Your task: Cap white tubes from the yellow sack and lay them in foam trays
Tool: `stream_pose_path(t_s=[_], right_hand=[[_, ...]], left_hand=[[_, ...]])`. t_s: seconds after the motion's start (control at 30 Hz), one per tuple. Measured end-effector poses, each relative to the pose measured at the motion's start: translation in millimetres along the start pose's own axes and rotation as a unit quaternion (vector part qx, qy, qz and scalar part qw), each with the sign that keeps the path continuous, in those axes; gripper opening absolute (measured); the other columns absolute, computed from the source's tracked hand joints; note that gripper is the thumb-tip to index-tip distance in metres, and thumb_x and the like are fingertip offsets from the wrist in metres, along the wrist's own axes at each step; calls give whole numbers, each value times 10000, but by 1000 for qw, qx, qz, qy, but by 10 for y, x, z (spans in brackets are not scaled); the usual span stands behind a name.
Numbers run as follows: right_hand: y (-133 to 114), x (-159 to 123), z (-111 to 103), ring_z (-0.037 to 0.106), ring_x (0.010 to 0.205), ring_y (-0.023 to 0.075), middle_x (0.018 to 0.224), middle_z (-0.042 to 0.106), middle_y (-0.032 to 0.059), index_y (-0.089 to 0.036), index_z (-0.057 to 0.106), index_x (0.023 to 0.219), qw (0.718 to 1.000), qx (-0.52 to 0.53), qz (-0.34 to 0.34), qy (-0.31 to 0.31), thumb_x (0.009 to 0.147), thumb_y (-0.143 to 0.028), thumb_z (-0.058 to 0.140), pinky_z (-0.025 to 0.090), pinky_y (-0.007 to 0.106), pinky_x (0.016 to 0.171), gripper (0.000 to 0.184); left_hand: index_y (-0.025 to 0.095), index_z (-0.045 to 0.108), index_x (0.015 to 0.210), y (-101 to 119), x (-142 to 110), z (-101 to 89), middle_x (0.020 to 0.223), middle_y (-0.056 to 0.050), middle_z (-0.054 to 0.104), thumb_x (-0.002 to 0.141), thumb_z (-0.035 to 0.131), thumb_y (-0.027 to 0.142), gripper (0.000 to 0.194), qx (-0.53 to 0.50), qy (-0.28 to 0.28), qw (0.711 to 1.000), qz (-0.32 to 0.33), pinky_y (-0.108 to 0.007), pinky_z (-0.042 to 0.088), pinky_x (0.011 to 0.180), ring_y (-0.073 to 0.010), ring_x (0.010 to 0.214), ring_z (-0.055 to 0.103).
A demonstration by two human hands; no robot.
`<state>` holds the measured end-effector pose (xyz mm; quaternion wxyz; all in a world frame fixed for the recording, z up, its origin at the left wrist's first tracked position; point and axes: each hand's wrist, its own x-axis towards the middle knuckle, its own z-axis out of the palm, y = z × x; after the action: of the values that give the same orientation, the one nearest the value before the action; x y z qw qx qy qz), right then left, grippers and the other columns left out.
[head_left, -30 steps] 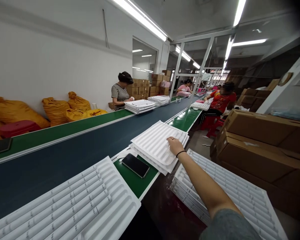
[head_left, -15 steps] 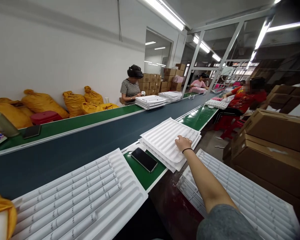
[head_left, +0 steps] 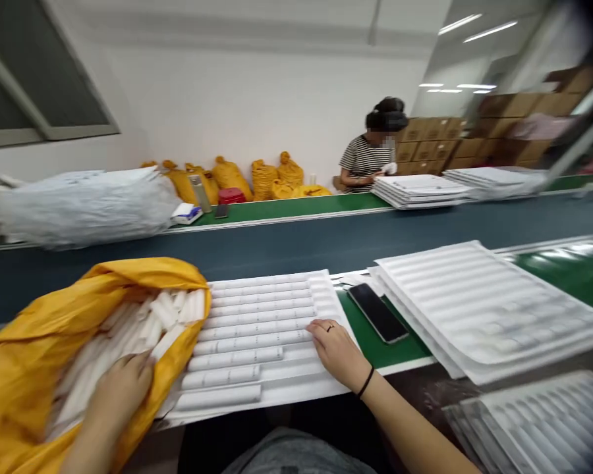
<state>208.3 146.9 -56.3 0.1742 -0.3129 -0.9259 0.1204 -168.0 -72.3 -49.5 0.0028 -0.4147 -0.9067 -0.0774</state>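
At lower left, one yellow sack [head_left: 20, 382] holds many white tubes [head_left: 164, 309]; the left hand [head_left: 122, 388] reaches among them, grip unclear. At lower centre, one grooved tray [head_left: 301, 383] holds about nine rows of white tubes, long axes running left-right. The right hand [head_left: 338, 353] has bent fingers at a row's right end; whether gripping, unclear.

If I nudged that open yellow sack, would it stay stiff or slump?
The yellow sack would probably sag, since its sides are creased and its mouth folds unevenly. It may feel heavy, holding many white tubes. Tipped, it might spill some, as they lie loose at mixed angles near the open mouth.
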Motion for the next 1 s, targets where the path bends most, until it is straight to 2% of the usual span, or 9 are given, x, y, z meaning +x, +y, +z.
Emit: stream_pose_path(t_s=[0.1,0.27,0.37,0.5,0.6,0.7,0.8,0.93,1.0], right_hand=[[-153,137,124,557,987,295,1040,631,133,-165,648,1028,995,-77,46,-49,834,-79,467,451,405,813,278],[-161,219,36,562,930,299,974,620,138,-129,642,891,992,-87,74,-48,747,-72,551,448,401,818,180],[-172,138,-23,581,925,267,997,631,119,-141,619,968,997,20,77,-23,796,-149,538,466,386,820,191],[-130,-68,-62,581,1017,247,1124,623,114,-186,563,1201,977,196,74,27,904,-348,466,487,371,846,353],[-81,-210,-69,599,941,236,1062,634,103,-227,526,1288,957,270,90,56,924,-424,432,507,351,767,425],[-145,-276,-66,596,799,208,996,623,92,-234,519,1282,931,336,128,60,914,-438,458,503,327,688,425],[-347,-262,-90,554,721,160,1018,585,74,-235,520,1185,889,435,133,53,894,-426,512,485,287,646,348],[-595,-225,-175,537,694,121,863,566,20,-232,521,1097,802,591,92,13,882,-392,566,471,255,668,272],[-628,-240,-227,552,700,117,811,573,8,-237,532,1107,766,639,69,5,884,-364,577,473,254,688,261]], left_hand=[[97,629,1106,-82,45,-89,1147,-190,608,891,374,324,404,18,-7,999,-28,-445,437,915,-314,1045,576],[113,612,1155,99,301,-382,1235,-156,576,853,361,230,409,4,33,999,38,-382,356,1022,-285,1177,495],[159,670,1056,176,505,-434,1288,-125,539,781,416,127,376,-10,34,995,96,-388,342,1032,-289,1197,465],[150,709,899,216,661,-460,1158,-141,601,746,479,107,279,-44,29,990,132,-432,407,949,-310,1072,529],[159,675,1011,379,602,-575,1157,-119,616,797,526,185,262,-86,49,981,166,-411,406,977,-285,1109,527],[200,623,1088,749,347,-654,1159,-76,629,853,545,312,272,-175,72,960,206,-360,457,934,-235,1088,558],[213,625,1046,1251,-65,-566,1055,-72,671,829,621,354,259,-402,54,883,238,-344,513,840,-220,988,615],[206,594,981,1799,-612,-317,977,-71,689,765,712,316,269,-689,0,708,154,-314,552,793,-204,912,661],[215,607,927,1904,-768,-242,986,-57,680,720,753,291,264,-721,-13,683,118,-296,555,803,-205,931,660]])
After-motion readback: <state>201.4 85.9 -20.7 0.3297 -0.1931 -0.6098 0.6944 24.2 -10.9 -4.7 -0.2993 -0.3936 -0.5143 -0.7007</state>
